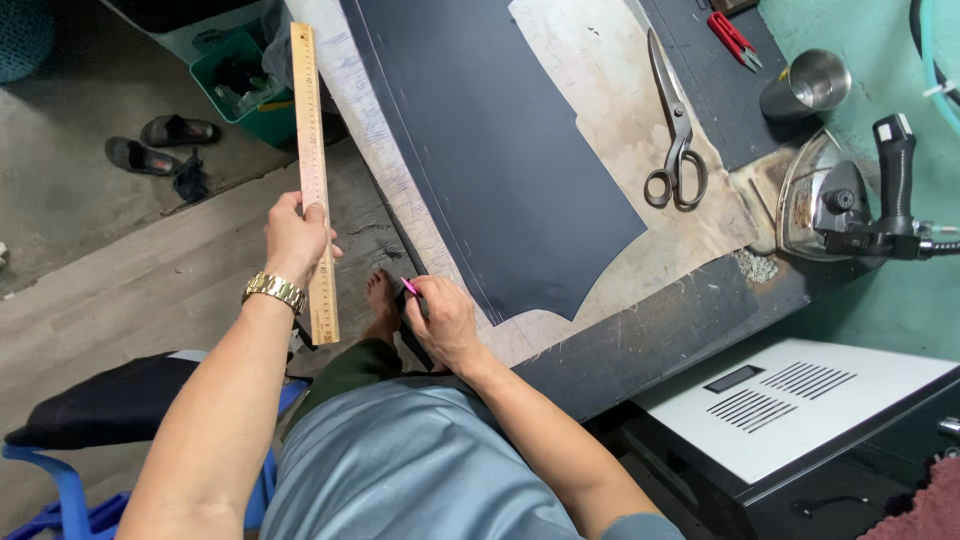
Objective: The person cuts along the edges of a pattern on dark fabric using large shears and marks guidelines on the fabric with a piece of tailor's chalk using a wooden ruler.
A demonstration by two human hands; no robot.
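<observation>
Marking out cloth appears to be the step in hand, judged from the tools held. Left hand (293, 238) is raised off the surface, its grip clamped round a long wooden ruler (313, 170) held near its lower end, the ruler standing clear of the cloth over the floor beside the surface. A gold watch (274, 291) sits on that wrist. Right hand (440, 322) rests at the near edge of the surface (650, 330), its grip closed on a small pink marker (408, 287), most likely tailor's chalk; the tip is just beside the lower corner of the dark fabric panel (500, 150). That panel lies flat on pale paper (600, 80), one edge cut to a curve. Further right, well apart from both hands, lie large shears (676, 130), small red snips (735, 40), a steel cup (808, 88) and an iron (850, 200). By my judgement, the next move calls for laying the ruler flat along the panel edge and holding it firm before any line is drawn
</observation>
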